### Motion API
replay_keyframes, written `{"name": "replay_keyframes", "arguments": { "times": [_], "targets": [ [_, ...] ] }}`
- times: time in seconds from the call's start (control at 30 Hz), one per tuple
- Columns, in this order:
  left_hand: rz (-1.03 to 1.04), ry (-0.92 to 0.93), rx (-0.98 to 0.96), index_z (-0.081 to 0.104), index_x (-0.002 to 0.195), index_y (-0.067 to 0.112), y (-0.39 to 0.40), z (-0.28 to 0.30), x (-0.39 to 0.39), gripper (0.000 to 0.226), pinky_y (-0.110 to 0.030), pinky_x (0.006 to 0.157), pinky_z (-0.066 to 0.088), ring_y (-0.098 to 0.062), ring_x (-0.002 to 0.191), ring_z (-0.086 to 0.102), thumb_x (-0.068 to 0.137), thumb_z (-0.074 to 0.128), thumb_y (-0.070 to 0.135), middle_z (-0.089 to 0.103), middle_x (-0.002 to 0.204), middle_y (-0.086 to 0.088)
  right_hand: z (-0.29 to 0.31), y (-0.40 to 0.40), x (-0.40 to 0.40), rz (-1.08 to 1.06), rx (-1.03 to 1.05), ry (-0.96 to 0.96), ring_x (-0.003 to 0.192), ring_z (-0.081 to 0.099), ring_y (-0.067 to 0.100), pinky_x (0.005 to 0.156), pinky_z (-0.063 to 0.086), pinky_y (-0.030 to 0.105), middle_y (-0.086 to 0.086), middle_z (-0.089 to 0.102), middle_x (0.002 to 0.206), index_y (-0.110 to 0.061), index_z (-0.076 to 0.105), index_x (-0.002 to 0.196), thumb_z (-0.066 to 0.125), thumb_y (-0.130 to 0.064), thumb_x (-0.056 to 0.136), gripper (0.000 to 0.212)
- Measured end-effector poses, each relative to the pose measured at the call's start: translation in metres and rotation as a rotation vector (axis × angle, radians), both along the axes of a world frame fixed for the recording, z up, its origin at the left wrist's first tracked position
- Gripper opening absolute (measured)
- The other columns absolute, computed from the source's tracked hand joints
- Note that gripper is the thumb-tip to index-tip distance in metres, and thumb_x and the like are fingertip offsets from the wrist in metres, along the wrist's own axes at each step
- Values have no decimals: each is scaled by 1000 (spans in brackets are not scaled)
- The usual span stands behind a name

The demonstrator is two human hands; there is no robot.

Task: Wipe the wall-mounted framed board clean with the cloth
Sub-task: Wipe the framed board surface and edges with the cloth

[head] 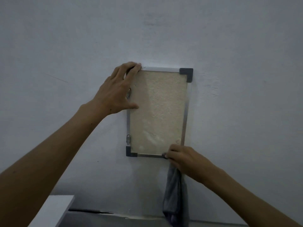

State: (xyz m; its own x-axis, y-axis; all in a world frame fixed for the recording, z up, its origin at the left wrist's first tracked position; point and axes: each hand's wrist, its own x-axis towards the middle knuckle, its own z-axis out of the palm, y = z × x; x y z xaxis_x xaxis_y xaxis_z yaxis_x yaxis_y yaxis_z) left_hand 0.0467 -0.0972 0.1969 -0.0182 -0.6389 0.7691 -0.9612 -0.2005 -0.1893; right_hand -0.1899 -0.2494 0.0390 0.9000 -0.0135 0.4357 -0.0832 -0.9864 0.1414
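A framed board [158, 112] with a beige surface, metal frame and dark corner caps hangs upright on the pale wall. My left hand [118, 89] grips its top left corner, fingers curled over the top edge and thumb lying on the left side. My right hand [182, 157] is at the bottom right corner, fingers curled at the frame and holding a grey cloth [176, 199] that hangs straight down below the hand. The bottom right corner cap is hidden under that hand.
The pale wall [229, 46] fills most of the view. A white ledge or shelf corner [54, 208] juts out at lower left. A darker strip runs along the bottom under the wall.
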Motion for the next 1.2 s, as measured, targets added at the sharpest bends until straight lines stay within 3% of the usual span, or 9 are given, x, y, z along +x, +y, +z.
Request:
{"name": "replay_keyframes", "arguments": {
  "times": [0.1,0.3,0.4,0.53,0.67,0.83,0.93,1.07,1.2],
  "targets": [
    [0,-11,10,16,157,15,2,1,2,130,-52,106,46,-27,144,26,57,91,48,21,159,-5,22,-3,4,-40,67,29,96,62,21,85,50,31,2,62,110,-14,70,110,55,-19,100,19],
    [-4,-28,26,15,158,18,8,4,9,133,-51,105,47,-26,142,29,54,93,47,22,158,-5,59,-4,5,-27,-15,-434,84,63,23,77,56,36,11,63,101,-2,68,99,62,-9,97,9],
    [-2,-5,26,15,158,18,7,3,9,134,-51,104,47,-27,142,30,54,94,46,22,158,-4,25,-2,1,26,-67,-271,78,62,22,69,56,33,8,61,99,-6,65,102,64,-9,95,8],
    [-8,2,19,15,158,17,7,3,9,134,-49,104,48,-26,141,30,53,94,45,22,157,-5,-1,-2,-3,32,-81,28,86,62,20,74,55,34,5,62,106,-13,66,110,63,-9,95,16],
    [0,-6,18,15,158,16,7,3,9,135,-48,106,46,-27,141,30,53,94,46,23,156,-6,43,-4,8,6,-112,-125,78,62,27,69,54,42,10,61,97,-7,65,94,60,-12,97,8],
    [2,-13,19,16,158,15,7,4,9,135,-46,108,44,-27,141,31,53,94,47,24,155,-7,67,-3,16,-6,-80,-472,84,64,24,76,57,38,9,63,104,-3,67,105,61,-5,96,11],
    [3,-16,20,16,157,13,7,3,8,134,-47,109,44,-27,141,32,53,94,47,25,155,-8,31,-1,13,41,-34,-372,89,65,21,78,57,35,6,63,108,-6,68,117,66,-4,93,24],
    [-4,-10,20,17,157,13,7,4,7,134,-47,109,43,-27,141,31,53,94,46,25,155,-9,1,-1,9,44,-57,-116,87,62,16,71,56,31,1,63,103,-14,70,109,67,-11,94,16],
    [-4,1,21,17,157,13,6,4,6,134,-48,109,44,-27,141,31,53,94,46,25,155,-8,36,-3,15,59,-79,-311,84,62,19,73,56,29,5,62,103,-9,67,99,63,-10,95,6]
  ]
}}
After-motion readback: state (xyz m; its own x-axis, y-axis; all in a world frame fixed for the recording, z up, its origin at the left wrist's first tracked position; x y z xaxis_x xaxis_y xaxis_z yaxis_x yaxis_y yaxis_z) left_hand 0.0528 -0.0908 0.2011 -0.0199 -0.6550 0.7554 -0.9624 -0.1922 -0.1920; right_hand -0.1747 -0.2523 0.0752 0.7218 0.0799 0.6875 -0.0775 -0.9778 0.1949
